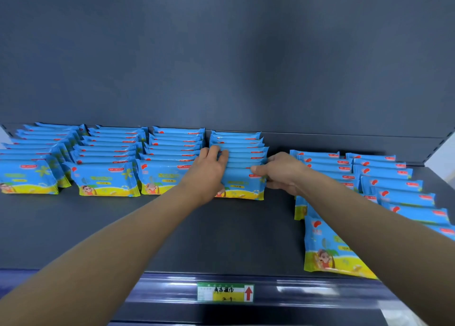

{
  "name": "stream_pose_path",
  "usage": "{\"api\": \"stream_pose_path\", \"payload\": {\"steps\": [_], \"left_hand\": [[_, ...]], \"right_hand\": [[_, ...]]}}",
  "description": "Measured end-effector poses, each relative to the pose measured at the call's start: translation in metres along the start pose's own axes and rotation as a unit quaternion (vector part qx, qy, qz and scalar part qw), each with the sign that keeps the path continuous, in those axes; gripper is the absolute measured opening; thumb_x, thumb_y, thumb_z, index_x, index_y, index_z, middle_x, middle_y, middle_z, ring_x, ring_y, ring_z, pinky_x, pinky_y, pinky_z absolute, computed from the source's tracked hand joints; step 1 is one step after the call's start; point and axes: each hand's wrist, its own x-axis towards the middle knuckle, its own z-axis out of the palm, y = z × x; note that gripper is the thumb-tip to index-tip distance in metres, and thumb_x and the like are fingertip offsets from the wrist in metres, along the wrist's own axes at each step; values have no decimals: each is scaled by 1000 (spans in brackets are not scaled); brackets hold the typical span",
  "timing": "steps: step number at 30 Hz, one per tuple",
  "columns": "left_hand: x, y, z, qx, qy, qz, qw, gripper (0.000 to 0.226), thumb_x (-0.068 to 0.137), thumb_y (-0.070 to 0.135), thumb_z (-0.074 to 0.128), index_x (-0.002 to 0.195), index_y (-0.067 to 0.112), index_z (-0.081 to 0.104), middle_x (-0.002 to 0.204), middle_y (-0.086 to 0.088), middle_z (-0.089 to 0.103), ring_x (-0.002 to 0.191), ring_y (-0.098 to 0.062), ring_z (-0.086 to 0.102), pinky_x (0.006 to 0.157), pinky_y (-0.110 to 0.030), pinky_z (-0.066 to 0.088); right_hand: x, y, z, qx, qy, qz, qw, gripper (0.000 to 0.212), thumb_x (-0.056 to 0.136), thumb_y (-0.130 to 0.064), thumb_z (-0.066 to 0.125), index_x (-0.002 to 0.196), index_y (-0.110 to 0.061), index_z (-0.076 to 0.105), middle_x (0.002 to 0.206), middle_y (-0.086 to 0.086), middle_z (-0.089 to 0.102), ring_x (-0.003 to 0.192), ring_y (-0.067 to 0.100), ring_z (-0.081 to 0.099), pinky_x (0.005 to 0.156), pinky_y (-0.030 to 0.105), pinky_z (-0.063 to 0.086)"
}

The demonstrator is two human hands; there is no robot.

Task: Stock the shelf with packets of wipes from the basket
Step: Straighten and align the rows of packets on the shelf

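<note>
Grey shelf (pixel 197 232): left hand (pixel 210 170) and right hand (pixel 283 173) grip one wipes row (pixel 240 153) between neighbouring rows (pixel 172 151).

The packets of wipes (pixel 108 180) are bright blue with a yellow bottom band, red marks and cartoon figures. The shelf (pixel 221 232) is dark grey; the price label (pixel 225 292) at its front edge is green, yellow and white, with a red arrow.
</note>
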Motion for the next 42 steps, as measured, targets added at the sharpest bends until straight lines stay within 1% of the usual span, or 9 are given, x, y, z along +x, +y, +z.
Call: {"api": "stream_pose_path", "payload": {"steps": [7,10,14,17,22,29,33,37,42], "left_hand": [[-12,-22,-13,-96,58,-3,994,95,70,36,77,145,13,25,142,-3,29,132,-20,21,110,-25,14],[-18,-30,-17,-144,69,-26,987,83,70,36,77,139,14,36,136,0,36,128,-17,26,108,-25,19],[-24,-21,-13,-113,77,0,991,59,76,34,73,126,12,49,123,-1,45,118,-19,35,102,-27,26],[-20,-9,-8,-57,69,28,996,54,78,33,69,123,12,48,121,-3,45,114,-21,37,99,-27,27],[-9,2,-5,39,64,24,997,44,82,25,61,121,13,42,119,-5,44,109,-23,39,95,-32,30],[-7,30,-12,70,91,15,993,48,81,27,60,122,11,41,120,-7,41,109,-25,38,98,-34,28],[-2,78,-18,-41,109,91,989,50,83,32,63,124,11,46,121,-6,43,113,-24,38,100,-31,28],[0,144,-11,-218,39,116,968,53,81,36,68,124,12,49,123,-5,44,118,-20,40,102,-33,33],[12,190,2,-151,-128,81,977,88,64,47,79,134,15,38,130,-2,38,124,-21,33,104,-32,29]], "right_hand": [[-9,0,-2,-29,39,-31,998,8,91,-20,61,94,-13,62,89,-2,68,75,8,64,58,22,49],[-13,2,-2,-28,39,-36,998,8,91,-23,62,92,-15,62,86,-4,67,74,7,62,59,21,47],[-16,2,-3,-42,62,-56,996,8,90,-21,62,92,-14,60,78,-6,62,65,5,55,56,19,43],[-20,5,-6,-80,77,-73,991,24,89,-17,62,111,-9,57,82,-6,58,71,6,54,70,24,46],[-33,14,-30,-175,136,-113,968,44,88,-11,61,131,-10,50,126,7,57,114,21,54,94,32,46],[-52,27,-67,-196,193,-179,945,34,88,-4,57,122,-7,57,119,9,62,107,19,58,80,28,47],[-55,39,-95,-252,203,-217,921,32,88,-7,58,120,-8,58,118,7,63,111,19,58,90,24,41],[-54,56,-135,-291,197,-230,908,35,87,-6,57,121,-7,58,122,10,62,114,22,57,94,31,44],[-54,73,-175,-359,131,-241,892,43,87,-12,61,129,-11,52,133,5,56,114,23,56,88,24,41]]}}
